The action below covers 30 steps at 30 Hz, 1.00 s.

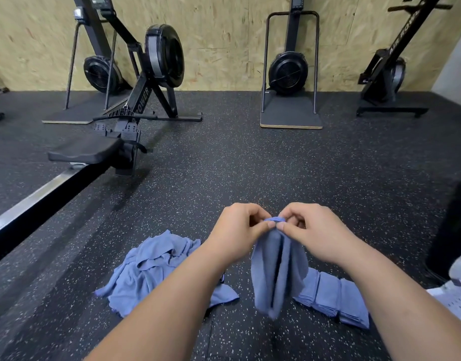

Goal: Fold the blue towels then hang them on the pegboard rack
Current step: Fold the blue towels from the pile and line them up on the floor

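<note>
Black rower [164, 56] beyond towel heap [151, 269]

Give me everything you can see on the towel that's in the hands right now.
The held towel is plain blue, soft terry-like cloth, doubled into a narrow hanging bundle with vertical folds and a dark gap down its middle. The left hand and right hand pinch its top edge together. It hangs over the speckled black floor; its lower end is blurred.
</note>
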Each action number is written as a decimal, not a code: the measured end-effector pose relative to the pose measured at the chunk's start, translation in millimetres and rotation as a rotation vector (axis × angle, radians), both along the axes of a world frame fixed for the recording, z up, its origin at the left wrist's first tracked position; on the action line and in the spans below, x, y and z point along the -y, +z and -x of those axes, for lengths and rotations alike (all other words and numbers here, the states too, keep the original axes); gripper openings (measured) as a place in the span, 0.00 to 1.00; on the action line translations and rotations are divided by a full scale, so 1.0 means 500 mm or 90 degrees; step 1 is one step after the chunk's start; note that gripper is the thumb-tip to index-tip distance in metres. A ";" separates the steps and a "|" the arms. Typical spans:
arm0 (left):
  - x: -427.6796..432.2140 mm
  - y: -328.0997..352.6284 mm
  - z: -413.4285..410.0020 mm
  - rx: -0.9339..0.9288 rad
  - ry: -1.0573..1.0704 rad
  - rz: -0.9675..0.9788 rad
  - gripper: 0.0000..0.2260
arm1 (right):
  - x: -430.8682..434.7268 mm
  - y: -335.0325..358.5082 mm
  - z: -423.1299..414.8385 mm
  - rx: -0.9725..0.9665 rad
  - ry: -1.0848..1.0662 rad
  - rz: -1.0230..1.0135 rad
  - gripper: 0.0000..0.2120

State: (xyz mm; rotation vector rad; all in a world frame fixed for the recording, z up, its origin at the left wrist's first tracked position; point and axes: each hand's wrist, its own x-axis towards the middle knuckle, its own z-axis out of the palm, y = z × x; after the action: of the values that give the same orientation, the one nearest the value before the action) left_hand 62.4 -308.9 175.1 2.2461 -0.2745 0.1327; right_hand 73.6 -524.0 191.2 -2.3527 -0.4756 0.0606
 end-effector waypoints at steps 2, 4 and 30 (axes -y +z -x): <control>-0.003 0.004 -0.001 0.012 0.022 0.017 0.03 | 0.001 0.001 -0.001 0.009 0.015 0.004 0.06; -0.012 0.008 -0.006 0.039 0.065 0.031 0.02 | 0.010 0.000 -0.003 -0.002 0.021 0.035 0.11; -0.158 -0.001 -0.037 0.098 0.454 0.096 0.03 | 0.119 -0.030 -0.032 0.177 -0.309 0.426 0.09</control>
State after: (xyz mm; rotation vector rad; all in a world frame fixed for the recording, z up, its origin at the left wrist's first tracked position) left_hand 81.0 -230.0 174.6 2.0892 0.4546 0.6784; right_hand 89.6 -583.4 176.0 -3.0908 0.0184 -0.3958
